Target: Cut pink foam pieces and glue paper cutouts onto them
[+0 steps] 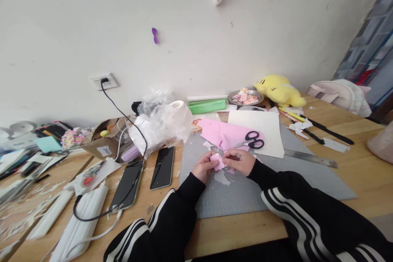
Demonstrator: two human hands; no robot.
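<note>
A small piece of pink paper (pixel 217 162) is held between both hands above the grey cutting mat (pixel 245 198). My left hand (pixel 204 166) pinches its left side between thumb and fingers. On the opposite edge, the fingertips of my right hand (pixel 239 161) are closed on the same piece. Just beyond the hands lies a larger pink sheet (pixel 217 133), crumpled and uneven. Black-handled scissors (pixel 254 140) rest on it, blades pointing left. Torn scraps of paper (pixel 221 177) lie on the mat beneath my hands.
White paper (pixel 256 125) and a metal ruler (pixel 310 157) lie right of the pink sheet. Left of the mat are two phones (pixel 162 168), a power strip (pixel 81 221) and cables. Behind stand plastic bags (pixel 166 123), a metal dish (pixel 245 97) of cut-outs and a yellow plush toy (pixel 279 90).
</note>
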